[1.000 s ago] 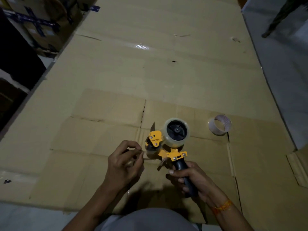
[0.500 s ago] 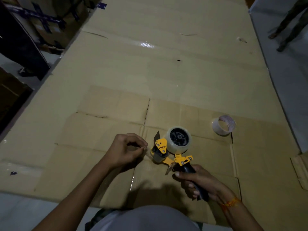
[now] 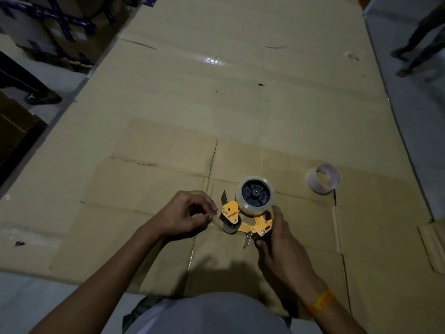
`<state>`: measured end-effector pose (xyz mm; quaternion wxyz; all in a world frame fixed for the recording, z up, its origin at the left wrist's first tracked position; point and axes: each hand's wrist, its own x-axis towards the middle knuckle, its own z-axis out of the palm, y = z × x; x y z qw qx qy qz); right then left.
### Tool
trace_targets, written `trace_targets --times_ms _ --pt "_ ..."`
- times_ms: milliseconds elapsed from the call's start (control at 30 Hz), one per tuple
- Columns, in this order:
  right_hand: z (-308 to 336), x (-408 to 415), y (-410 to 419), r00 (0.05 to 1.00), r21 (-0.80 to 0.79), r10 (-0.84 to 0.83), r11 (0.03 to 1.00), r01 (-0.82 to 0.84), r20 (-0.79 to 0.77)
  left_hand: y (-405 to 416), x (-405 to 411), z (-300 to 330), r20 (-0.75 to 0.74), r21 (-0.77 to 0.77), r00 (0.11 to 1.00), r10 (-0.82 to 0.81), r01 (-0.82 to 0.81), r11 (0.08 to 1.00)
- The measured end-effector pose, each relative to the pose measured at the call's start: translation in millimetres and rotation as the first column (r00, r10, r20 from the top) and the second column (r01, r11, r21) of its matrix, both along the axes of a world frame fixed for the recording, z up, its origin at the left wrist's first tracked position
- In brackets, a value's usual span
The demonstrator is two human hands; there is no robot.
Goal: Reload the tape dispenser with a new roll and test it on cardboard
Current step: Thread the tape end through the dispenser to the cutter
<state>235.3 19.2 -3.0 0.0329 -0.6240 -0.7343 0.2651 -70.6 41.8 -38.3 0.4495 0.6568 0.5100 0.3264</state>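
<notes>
A yellow and black tape dispenser point(image 3: 243, 219) sits low over flattened cardboard point(image 3: 154, 179). A clear tape roll point(image 3: 255, 195) is mounted on its black hub. My right hand point(image 3: 280, 247) grips the dispenser's black handle, thumb up by the yellow frame. My left hand point(image 3: 186, 216) pinches the loose clear tape end just left of the dispenser's front roller. A nearly used-up tape roll point(image 3: 323, 179) lies on the cardboard to the right.
Large cardboard sheets point(image 3: 240, 80) cover the floor ahead. Stacked boxes with blue tape point(image 3: 55, 30) stand at the far left. A person's shoe point(image 3: 42, 97) shows at left and another person's legs point(image 3: 419, 44) at the far right on grey floor.
My right hand has slid up the handle, the thumb now near the frame. The dispenser has tilted more upright. My left hand stays pinched on the tape end by the roller.
</notes>
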Motion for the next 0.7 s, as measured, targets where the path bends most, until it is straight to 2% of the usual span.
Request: trace_targets --times_ms 100,233,333,533,700 --pt "-5.8 -4.2 -9.5 0.996 0.108 0.061 0.992 -0.068 0.071 -2.9 0.2 0.1 -0.036 0.021 0.999 0.016 -0.016 1.0" --pt "-9.0 3.4 -6.2 0.979 0.092 0.169 0.979 -0.179 0.11 -6.7 -4.6 -2.6 -0.054 0.054 0.998 0.039 -0.036 0.998" --pt "-10.6 6.7 1.3 0.974 0.104 0.179 0.975 -0.194 0.142 -11.6 -3.0 -4.4 -0.07 0.103 0.997 0.026 -0.019 0.994" --pt "-12.2 10.2 9.1 0.969 0.126 0.19 0.97 -0.21 0.156 -13.4 -12.1 -6.7 -0.094 0.143 0.988 0.124 -0.11 0.984" --pt "-4.7 7.4 13.7 0.958 0.151 0.206 0.959 -0.238 0.199 2.5 -9.5 -5.4 -0.146 0.148 0.987 0.069 -0.047 0.988"
